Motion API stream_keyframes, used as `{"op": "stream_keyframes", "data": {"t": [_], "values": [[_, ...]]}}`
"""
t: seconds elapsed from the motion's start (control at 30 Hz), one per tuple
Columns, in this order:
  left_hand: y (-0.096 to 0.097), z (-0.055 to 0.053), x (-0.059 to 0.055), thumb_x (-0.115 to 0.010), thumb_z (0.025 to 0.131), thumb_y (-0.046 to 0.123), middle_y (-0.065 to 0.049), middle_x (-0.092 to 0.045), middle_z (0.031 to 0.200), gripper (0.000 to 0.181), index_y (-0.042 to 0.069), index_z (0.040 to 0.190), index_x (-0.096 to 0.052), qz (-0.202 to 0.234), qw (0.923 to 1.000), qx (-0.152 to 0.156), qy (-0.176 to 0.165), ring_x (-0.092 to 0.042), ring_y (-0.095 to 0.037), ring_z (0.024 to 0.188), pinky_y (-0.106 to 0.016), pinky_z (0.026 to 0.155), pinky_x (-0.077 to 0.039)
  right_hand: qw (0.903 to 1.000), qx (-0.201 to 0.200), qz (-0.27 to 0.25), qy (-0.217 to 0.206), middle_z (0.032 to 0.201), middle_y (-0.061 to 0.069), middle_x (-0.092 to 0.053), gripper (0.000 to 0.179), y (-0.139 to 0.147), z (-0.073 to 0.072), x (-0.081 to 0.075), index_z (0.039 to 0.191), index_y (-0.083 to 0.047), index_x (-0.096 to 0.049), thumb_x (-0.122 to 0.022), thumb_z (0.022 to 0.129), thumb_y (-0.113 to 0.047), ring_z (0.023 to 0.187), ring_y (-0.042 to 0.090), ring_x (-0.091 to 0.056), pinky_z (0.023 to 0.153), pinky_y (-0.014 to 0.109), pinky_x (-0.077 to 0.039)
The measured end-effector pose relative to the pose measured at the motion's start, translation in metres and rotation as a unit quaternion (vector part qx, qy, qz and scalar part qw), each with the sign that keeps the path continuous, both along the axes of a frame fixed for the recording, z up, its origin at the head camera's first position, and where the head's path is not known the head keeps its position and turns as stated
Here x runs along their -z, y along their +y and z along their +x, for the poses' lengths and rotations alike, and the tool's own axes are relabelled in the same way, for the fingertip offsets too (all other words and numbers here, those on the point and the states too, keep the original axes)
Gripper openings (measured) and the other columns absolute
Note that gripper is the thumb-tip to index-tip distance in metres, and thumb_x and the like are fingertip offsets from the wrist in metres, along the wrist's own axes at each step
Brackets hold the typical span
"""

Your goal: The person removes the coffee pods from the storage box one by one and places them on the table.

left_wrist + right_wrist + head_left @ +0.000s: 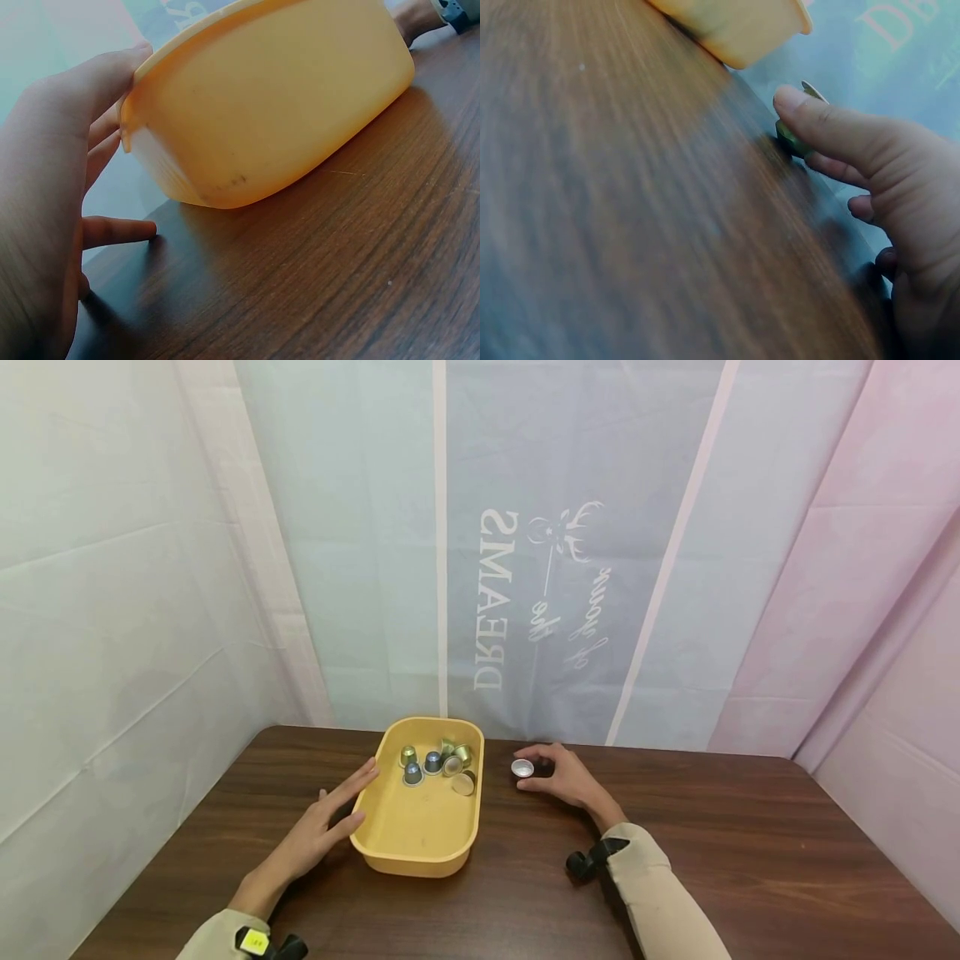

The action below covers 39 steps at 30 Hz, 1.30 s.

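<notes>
A yellow plastic tub (420,839) stands on the table with several coffee capsules in its far half. Among them are a green capsule (407,756) and two blue ones, one dark blue capsule (432,763) further back. My left hand (311,831) lies along the tub's left side, fingers extended, thumb and fingertips at the rim in the left wrist view. To the right of the tub, my right hand (564,777) pinches a coffee capsule (522,768) between thumb and fingers, its pale foil lid facing up. In the right wrist view this capsule (789,141) looks green, partly hidden by the thumb.
The dark wooden table (750,852) ends at a hanging printed cloth (570,693) just behind the tub. Pale cloth (112,652) also hangs on the left side. A black wrist strap (596,860) sits on the right sleeve.
</notes>
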<state>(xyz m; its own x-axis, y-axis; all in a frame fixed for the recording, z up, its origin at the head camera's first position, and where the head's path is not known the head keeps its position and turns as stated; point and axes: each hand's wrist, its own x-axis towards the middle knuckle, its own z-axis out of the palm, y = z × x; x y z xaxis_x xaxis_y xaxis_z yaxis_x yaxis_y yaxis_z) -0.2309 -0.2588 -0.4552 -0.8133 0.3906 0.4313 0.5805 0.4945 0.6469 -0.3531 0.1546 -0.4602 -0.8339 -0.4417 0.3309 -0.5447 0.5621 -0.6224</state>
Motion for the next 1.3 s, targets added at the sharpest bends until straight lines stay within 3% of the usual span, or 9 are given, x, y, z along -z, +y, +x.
{"op": "stream_keyframes", "data": {"t": [0.2,0.3,0.43,0.6,0.7,0.83,0.93,1.1,1.3], "values": [[0.000,0.000,-0.001,-0.055,0.095,0.009,0.001,-0.025,0.156,0.056,0.016,0.148,-0.038,0.000,1.0000,0.001,-0.003,-0.025,-0.040,0.138,-0.083,0.089,-0.001,0.9990,-0.036,-0.028,0.005,0.121,-0.008,-0.061,0.055,-0.001,0.000,-0.007,0.121,-0.014,-0.067,-0.084,0.073,-0.034,0.113,0.016,-0.051,0.097,0.043,-0.040],[0.000,0.000,-0.002,-0.055,0.095,0.009,0.000,-0.025,0.156,0.056,0.016,0.148,-0.038,0.000,1.0000,0.001,-0.002,-0.025,-0.041,0.138,-0.083,0.089,-0.002,0.9970,-0.058,-0.044,0.026,0.121,-0.005,-0.062,0.052,-0.003,0.000,-0.015,0.121,-0.012,-0.066,-0.082,0.076,-0.031,0.114,0.019,-0.052,0.097,0.044,-0.041],[0.000,0.001,-0.002,-0.055,0.094,0.008,0.000,-0.026,0.156,0.057,0.016,0.148,-0.038,0.001,1.0000,-0.001,-0.002,-0.025,-0.040,0.138,-0.083,0.089,-0.002,0.9936,-0.083,-0.041,0.065,0.118,-0.006,-0.063,0.043,-0.010,0.002,-0.030,0.119,-0.019,-0.066,-0.080,0.079,-0.028,0.112,0.018,-0.053,0.093,0.041,-0.044],[0.000,0.001,-0.002,-0.055,0.094,0.007,0.001,-0.026,0.156,0.057,0.017,0.148,-0.038,0.001,1.0000,-0.005,-0.004,-0.026,-0.036,0.139,-0.082,0.089,-0.002,0.9861,-0.112,0.006,0.122,0.110,-0.008,-0.064,0.039,-0.028,0.006,-0.054,0.115,-0.022,-0.068,-0.081,0.079,-0.028,0.103,0.015,-0.053,0.088,0.037,-0.044],[0.000,0.001,-0.003,-0.055,0.094,0.008,0.002,-0.026,0.156,0.057,0.017,0.148,-0.038,0.001,1.0000,-0.003,-0.006,-0.025,-0.037,0.139,-0.082,0.090,-0.002,0.9819,-0.134,0.028,0.131,0.106,-0.005,-0.064,0.039,-0.039,0.007,-0.067,0.114,-0.017,-0.069,-0.081,0.078,-0.025,0.098,0.021,-0.053,0.085,0.040,-0.044],[0.000,0.000,-0.002,-0.055,0.095,0.009,0.001,-0.025,0.156,0.057,0.017,0.148,-0.038,0.004,1.0000,0.001,-0.005,-0.025,-0.040,0.138,-0.083,0.089,-0.001,0.9712,-0.172,0.063,0.153,0.108,-0.001,-0.066,0.038,-0.053,0.006,-0.081,0.113,-0.012,-0.069,-0.081,0.078,-0.020,0.100,0.022,-0.055,0.087,0.041,-0.042],[0.000,0.000,-0.003,-0.055,0.095,0.009,0.002,-0.025,0.156,0.057,0.017,0.148,-0.038,0.005,1.0000,0.001,-0.005,-0.025,-0.041,0.138,-0.083,0.089,-0.001,0.9632,-0.190,0.085,0.170,0.110,-0.003,-0.067,0.037,-0.061,0.006,-0.088,0.113,-0.015,-0.069,-0.081,0.078,-0.017,0.104,0.016,-0.055,0.091,0.037,-0.040],[0.001,0.000,-0.003,-0.055,0.095,0.009,0.002,-0.025,0.156,0.057,0.017,0.148,-0.038,0.003,1.0000,0.000,-0.007,-0.025,-0.040,0.138,-0.082,0.089,-0.001,0.9557,-0.218,0.117,0.160,0.111,-0.003,-0.067,0.037,-0.073,0.004,-0.095,0.112,-0.014,-0.070,-0.081,0.077,-0.012,0.106,0.013,-0.054,0.094,0.034,-0.039],[0.000,0.000,-0.002,-0.055,0.094,0.007,0.001,-0.026,0.156,0.057,0.016,0.148,-0.038,0.005,1.0000,0.000,-0.005,-0.025,-0.039,0.138,-0.083,0.089,-0.001,0.9435,-0.229,0.201,0.130,0.112,-0.008,-0.066,0.034,-0.092,0.004,-0.105,0.111,-0.015,-0.072,-0.078,0.078,-0.007,0.102,0.013,-0.051,0.089,0.031,-0.041]]}}
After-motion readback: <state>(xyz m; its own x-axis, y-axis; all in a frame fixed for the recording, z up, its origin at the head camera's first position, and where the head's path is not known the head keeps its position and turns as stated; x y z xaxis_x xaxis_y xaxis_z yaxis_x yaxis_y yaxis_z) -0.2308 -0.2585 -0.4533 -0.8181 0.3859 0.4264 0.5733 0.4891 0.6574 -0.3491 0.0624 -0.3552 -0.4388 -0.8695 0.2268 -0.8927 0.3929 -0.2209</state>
